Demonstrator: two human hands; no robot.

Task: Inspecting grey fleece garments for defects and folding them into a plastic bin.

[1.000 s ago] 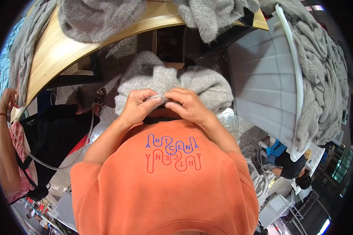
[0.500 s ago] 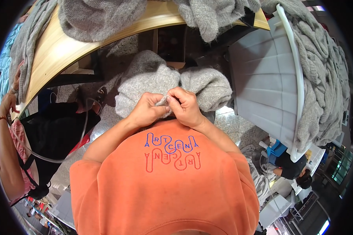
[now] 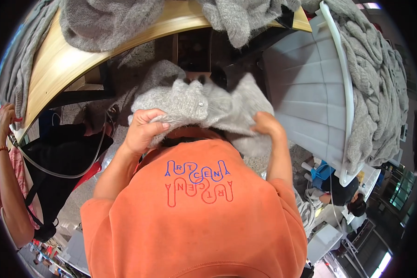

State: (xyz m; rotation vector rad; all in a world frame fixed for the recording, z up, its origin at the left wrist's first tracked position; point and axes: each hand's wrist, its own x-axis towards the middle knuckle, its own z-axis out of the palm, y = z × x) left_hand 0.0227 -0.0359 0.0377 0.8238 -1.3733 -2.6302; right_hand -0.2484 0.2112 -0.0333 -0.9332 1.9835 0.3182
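It looks like a clothing workshop dealing in knitwear. Beyond the left hand [image 3: 146, 129], bunched grey knits [image 3: 111, 28] lie on a wooden table [image 3: 55, 60], much like the grey cloth [image 3: 190, 104] between the hands. To the right of the right hand [image 3: 267, 124], a large plastic bin [image 3: 301, 74] carries a heap of knitwear [image 3: 380, 88]. Left of the left hand is a co-worker's arm [image 3: 9, 199]; another person [image 3: 343, 191] is farther off, right of the right hand.

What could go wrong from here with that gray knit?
1. The left hand grips the gray knit; if that hold slips, it might slide toward the floor.
2. The right hand appears close to the bin in this view, so a wide pull might bump it.
3. The heaped gray fabric there could slide if jostled.
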